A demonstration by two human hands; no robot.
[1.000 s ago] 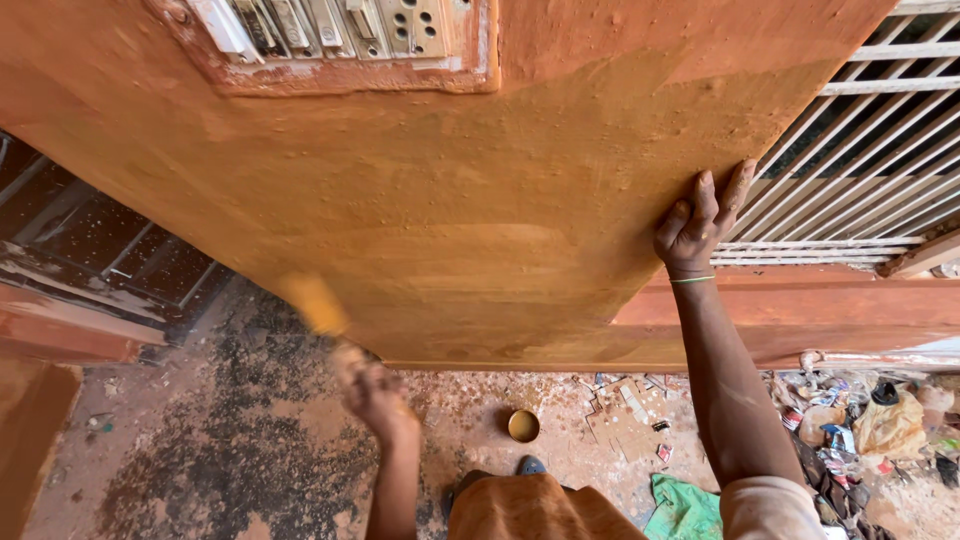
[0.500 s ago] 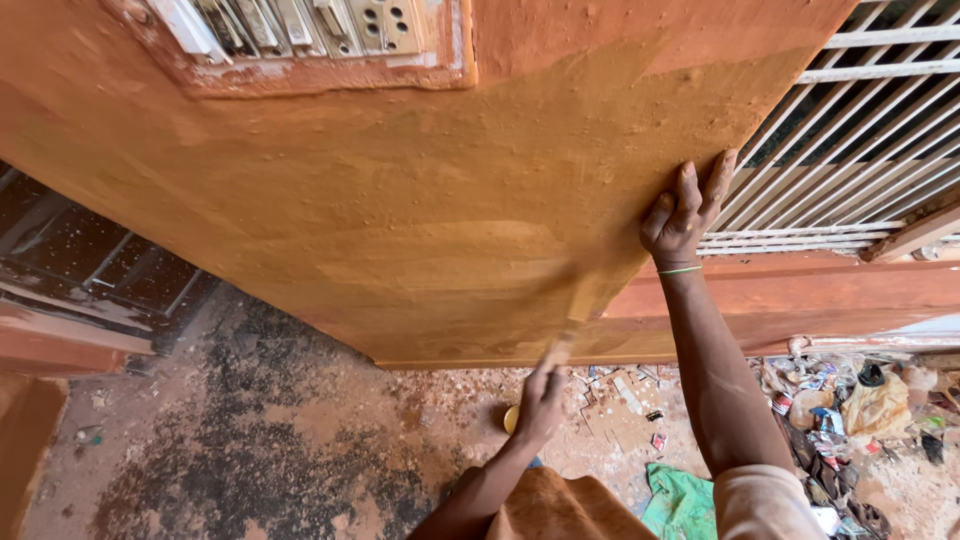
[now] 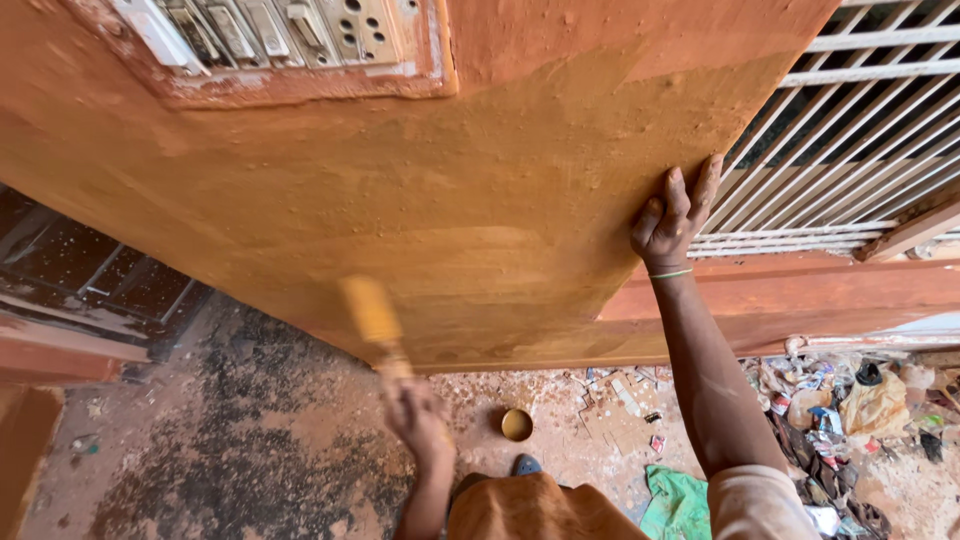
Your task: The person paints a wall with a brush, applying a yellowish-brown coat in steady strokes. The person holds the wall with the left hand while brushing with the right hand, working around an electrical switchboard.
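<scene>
The left hand (image 3: 420, 420), low in the centre of the frame, is closed round the handle of a brush (image 3: 375, 318). The brush points up, its blurred yellow-orange head against the lower part of the wall (image 3: 480, 200), where the coat looks wetter and more ochre than the redder surface above. The right hand (image 3: 672, 215), at centre right, lies flat and spread on the wall's edge, fingers wide and holding nothing, apparently as a brace while the person leans in. A thin band circles its wrist. At upper left a switch panel (image 3: 270, 30) sits recessed in the wall; at upper right white window bars (image 3: 860, 110) run beside the edge. On the speckled floor (image 3: 200, 440) below, a small round tin (image 3: 517, 425) stands near the person's feet, within reach of the brush. Green cloth (image 3: 675, 500) and litter (image 3: 850, 390) lie at lower right.
</scene>
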